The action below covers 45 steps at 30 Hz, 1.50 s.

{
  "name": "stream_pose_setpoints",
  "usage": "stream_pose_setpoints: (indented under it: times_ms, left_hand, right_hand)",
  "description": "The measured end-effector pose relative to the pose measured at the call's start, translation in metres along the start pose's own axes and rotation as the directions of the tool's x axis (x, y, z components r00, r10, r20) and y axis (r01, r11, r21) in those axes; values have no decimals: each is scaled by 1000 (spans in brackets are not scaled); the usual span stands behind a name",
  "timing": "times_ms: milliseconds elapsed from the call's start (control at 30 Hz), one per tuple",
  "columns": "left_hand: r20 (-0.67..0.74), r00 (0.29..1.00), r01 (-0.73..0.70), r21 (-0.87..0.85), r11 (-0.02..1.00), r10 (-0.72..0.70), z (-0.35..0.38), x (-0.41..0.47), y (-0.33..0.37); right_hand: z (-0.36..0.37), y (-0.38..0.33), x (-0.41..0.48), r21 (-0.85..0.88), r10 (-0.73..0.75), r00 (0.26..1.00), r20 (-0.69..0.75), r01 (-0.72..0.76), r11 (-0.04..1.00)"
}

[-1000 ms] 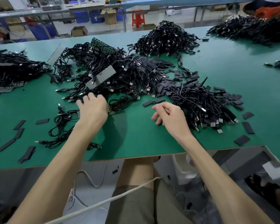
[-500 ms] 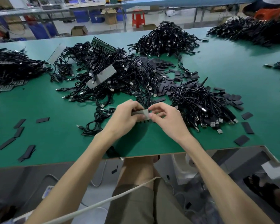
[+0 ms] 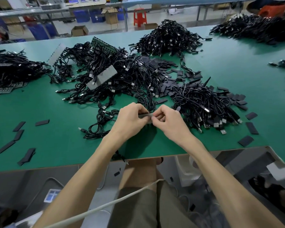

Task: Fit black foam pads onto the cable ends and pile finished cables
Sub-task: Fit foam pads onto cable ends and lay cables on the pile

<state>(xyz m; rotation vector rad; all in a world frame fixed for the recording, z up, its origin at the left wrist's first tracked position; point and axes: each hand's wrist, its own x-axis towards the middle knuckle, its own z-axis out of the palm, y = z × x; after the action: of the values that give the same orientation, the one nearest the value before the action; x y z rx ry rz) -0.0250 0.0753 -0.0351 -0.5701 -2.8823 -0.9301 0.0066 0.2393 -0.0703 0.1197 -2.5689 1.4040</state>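
My left hand (image 3: 131, 120) and my right hand (image 3: 169, 122) meet above the green table (image 3: 220, 71), near its front edge. Between them they pinch a small grey strip with a toothed top edge, the cable end piece (image 3: 146, 114). A black cable bundle (image 3: 99, 124) trails left from my left hand across the table. A pile of cables with metal plugs (image 3: 202, 106) lies just right of my right hand. Loose black foam pads (image 3: 168, 79) are scattered behind the hands.
A large tangle of black cables (image 3: 115, 79) fills the middle of the table, with more heaps at the back (image 3: 168, 38), far right (image 3: 257, 30) and far left (image 3: 11, 69). Stray foam pads (image 3: 20, 130) lie front left and front right (image 3: 250, 127).
My left hand left the cable tangle on the left, dragging a cable bundle rightward, and joined my right hand. Both hands now pinch the grey end piece between them.
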Motion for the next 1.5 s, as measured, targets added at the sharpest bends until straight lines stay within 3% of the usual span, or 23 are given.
stream_pose_setpoints:
  times_ms: [167,567,967,1500]
  left_hand:
    - [74,997,1,18,1000,-3,-9,4,-3]
    - [51,998,21,-6,1000,-20,-7,1,1]
    - [-68,994,86,6,996,-85,7,0,-1]
    - [-186,982,67,114,991,-46,17,-6,-2]
  right_hand:
    - [1,0,1,-34,-35,999,1,35,999]
    - [2,2,3,-21,2,1000,14,-2,1000]
    - [2,3,3,-20,-9,1000,19,10,1000]
    - [6,6,5,-71,-39,999,-1,39,997]
